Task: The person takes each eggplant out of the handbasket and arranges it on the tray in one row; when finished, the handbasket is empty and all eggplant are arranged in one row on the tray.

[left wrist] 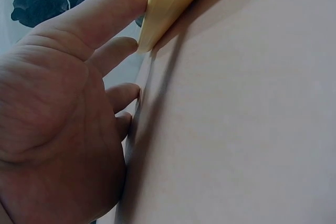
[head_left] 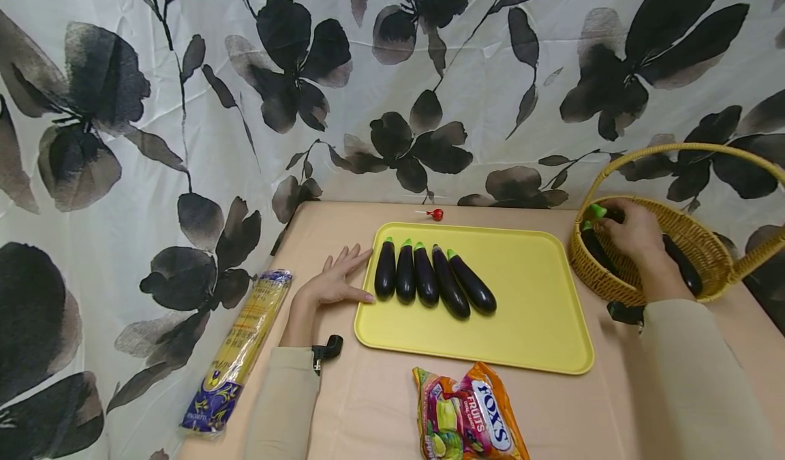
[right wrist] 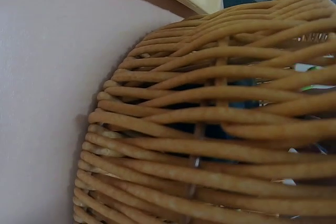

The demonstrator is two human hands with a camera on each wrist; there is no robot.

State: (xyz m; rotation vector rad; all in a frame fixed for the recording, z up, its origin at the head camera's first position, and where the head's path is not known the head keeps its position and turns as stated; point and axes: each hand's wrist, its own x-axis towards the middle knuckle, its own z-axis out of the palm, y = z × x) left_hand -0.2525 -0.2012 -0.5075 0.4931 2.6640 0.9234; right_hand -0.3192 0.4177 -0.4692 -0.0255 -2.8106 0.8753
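Note:
Several dark, glossy eggplants (head_left: 426,274) lie side by side on the left half of a yellow tray (head_left: 533,296). My left hand (head_left: 331,281) rests at the tray's left edge, fingers extended and thumb at the rim; the left wrist view shows its palm beside the tray's side (left wrist: 170,3). Over at the right, my right hand (head_left: 634,232) reaches into a wicker basket (head_left: 604,279) and grips an eggplant (head_left: 597,210) by its upper part, green stem end showing. Two other eggplants (head_left: 682,264) lie in the basket. Its woven wall (right wrist: 210,114) hides the right hand in the right wrist view.
A pack of spaghetti (head_left: 239,351) lies along the table's left side. In front of the tray is an orange candy bag (head_left: 469,412). Behind it lies a small red lollipop (head_left: 437,215). The basket's tall handle (head_left: 681,148) arches over the opening; a floral curtain (head_left: 509,71) hangs behind.

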